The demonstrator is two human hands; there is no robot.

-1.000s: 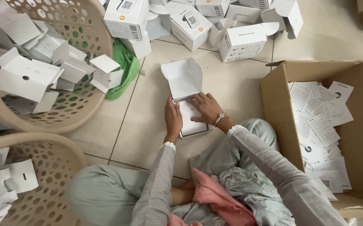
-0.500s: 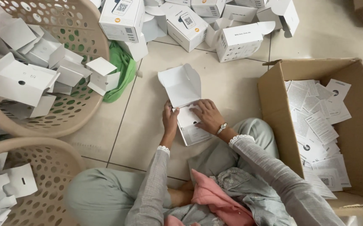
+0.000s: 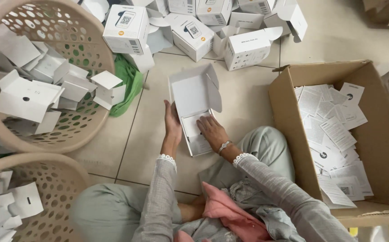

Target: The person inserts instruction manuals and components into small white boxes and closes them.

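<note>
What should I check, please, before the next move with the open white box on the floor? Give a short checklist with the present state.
1. Lid of the open white box stands fully open: ok.
2. Left hand steadies the box's left side: ok.
3. Right hand rests inside the box, fingers on the white insert: ok.
4. Insert lies flat and seated: cannot tell, the hand covers part of it.
5. Cardboard box of leaflets stands open at the right: ok.
6. Tan basket of white trays at the left: ok.
</note>
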